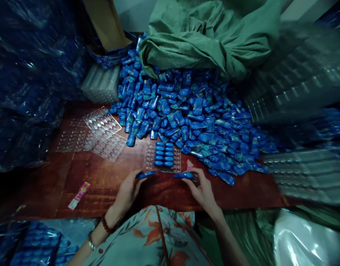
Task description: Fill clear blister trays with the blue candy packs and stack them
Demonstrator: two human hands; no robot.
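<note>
My left hand (131,186) is closed on a small blue packet (146,174), pinched between thumb and fingers. A second blue packet (183,175) is pinched in my right hand (201,186). Both hands hover over the near part of the table, a little apart from each other. Just beyond them lies a clear plastic blister tray (176,167), with two columns of blue packets (163,153) set in its middle. The tray's outer pockets look unfilled. A large heap of loose blue packets (181,111) spreads behind the tray.
Clear trays (103,136) lie loose on the reddish-brown table (103,184) at left. Stacked clear trays (303,173) stand at right. A green cloth sack (208,48) rests over the heap. Wrapped blue bundles (34,88) rise at left. A pink strip (80,195) lies near the front edge.
</note>
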